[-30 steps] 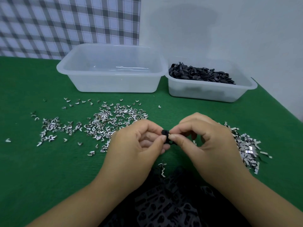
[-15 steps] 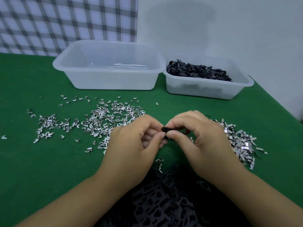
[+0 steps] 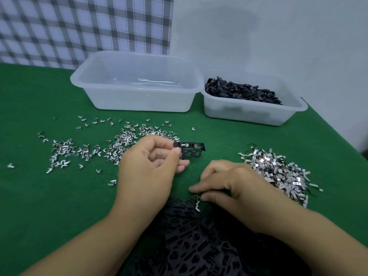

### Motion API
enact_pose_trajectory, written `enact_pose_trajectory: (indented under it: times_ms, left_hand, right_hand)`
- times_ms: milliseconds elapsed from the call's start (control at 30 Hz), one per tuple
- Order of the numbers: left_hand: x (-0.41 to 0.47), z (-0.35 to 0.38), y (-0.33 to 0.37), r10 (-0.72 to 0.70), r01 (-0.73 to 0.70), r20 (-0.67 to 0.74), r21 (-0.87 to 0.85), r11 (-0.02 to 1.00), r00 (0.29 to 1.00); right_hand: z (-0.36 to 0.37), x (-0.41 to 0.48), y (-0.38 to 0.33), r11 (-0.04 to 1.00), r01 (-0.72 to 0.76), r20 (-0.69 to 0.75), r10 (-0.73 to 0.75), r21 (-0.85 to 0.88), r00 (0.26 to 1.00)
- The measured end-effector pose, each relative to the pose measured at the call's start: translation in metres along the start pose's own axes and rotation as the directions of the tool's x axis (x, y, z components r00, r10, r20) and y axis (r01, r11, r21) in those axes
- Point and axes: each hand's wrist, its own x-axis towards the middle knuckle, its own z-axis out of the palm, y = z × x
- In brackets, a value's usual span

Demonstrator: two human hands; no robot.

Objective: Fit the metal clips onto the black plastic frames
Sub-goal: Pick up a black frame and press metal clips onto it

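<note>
Hands have parted since the earlier frame. The right hand (image 3: 235, 186) has dropped to the surface (image 3: 39, 206), while the left hand (image 3: 147, 172) has lifted slightly with the black frame (image 3: 192, 150).

Left hand: palm turned inward, thumb and forefinger pinching the frame's left end, other fingers curled beneath.

Right hand: knuckles up, forefinger and thumb tips on either side of a small clip (image 3: 196, 197) at the edge of a heap of black frames (image 3: 199, 246). Cannot tell whether it is gripped.

Surface is green felt. Loose clips (image 3: 119, 142) scattered left, a denser clip heap (image 3: 278, 172) right. Two translucent tubs behind: the left tub (image 3: 139, 102), and the right tub (image 3: 249, 114) holding black parts (image 3: 239, 91). Plaid cloth (image 3: 79, 26) and a pale wall (image 3: 278, 36) at the back.

The held frame is clear of the surface, long axis running left to right, free end pointing right, a fitted clip (image 3: 184, 144) near the pinched end.
</note>
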Motion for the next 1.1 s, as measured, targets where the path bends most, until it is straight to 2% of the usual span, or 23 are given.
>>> enact_pose_trajectory:
  times_ms: [233,300,367,467,533,733,867,1100]
  left_hand:
    - [-0.0010,-0.0001,0.0018,-0.004,0.004,0.017,0.005,1.000,1.000]
    - [-0.0011,0.0000,0.0026,-0.011,0.011,0.029,-0.008,1.000,1.000]
    - [-0.0012,0.0009,0.0038,-0.028,0.030,0.050,-0.031,0.999,0.998]
    - [-0.0026,0.0024,0.0064,-0.060,0.067,0.101,-0.070,0.995,0.993]
    - [-0.0042,0.0043,0.0079,-0.082,0.093,0.133,-0.083,0.992,0.988]
    - [-0.0079,0.0093,0.0079,-0.112,0.131,0.208,-0.081,0.988,0.972]
    - [-0.0073,0.0093,0.0074,-0.105,0.122,0.213,-0.071,0.990,0.971]
    - [-0.0066,0.0094,0.0052,-0.096,0.111,0.215,-0.060,0.992,0.972]
  right_hand:
    - [0.0031,0.0002,0.0035,1.000,-0.007,-0.014,0.007,-0.013,1.000]
    - [0.0035,-0.0013,0.0048,1.000,-0.015,-0.060,0.015,-0.002,0.998]
    - [0.0026,-0.0035,0.0057,0.999,-0.020,-0.231,0.026,0.027,0.973]
    - [-0.0001,-0.0047,0.0063,0.999,-0.011,-0.537,0.032,0.042,0.843]
    - [0.0005,-0.0042,0.0055,0.999,-0.011,-0.621,0.032,0.036,0.783]
    - [0.0021,-0.0037,0.0067,0.999,-0.027,-0.633,0.042,0.034,0.773]
    - [0.0023,-0.0035,0.0085,0.996,-0.014,-0.621,0.067,0.089,0.781]
    - [0.0053,-0.0032,0.0069,0.999,-0.007,-0.641,0.039,0.052,0.766]
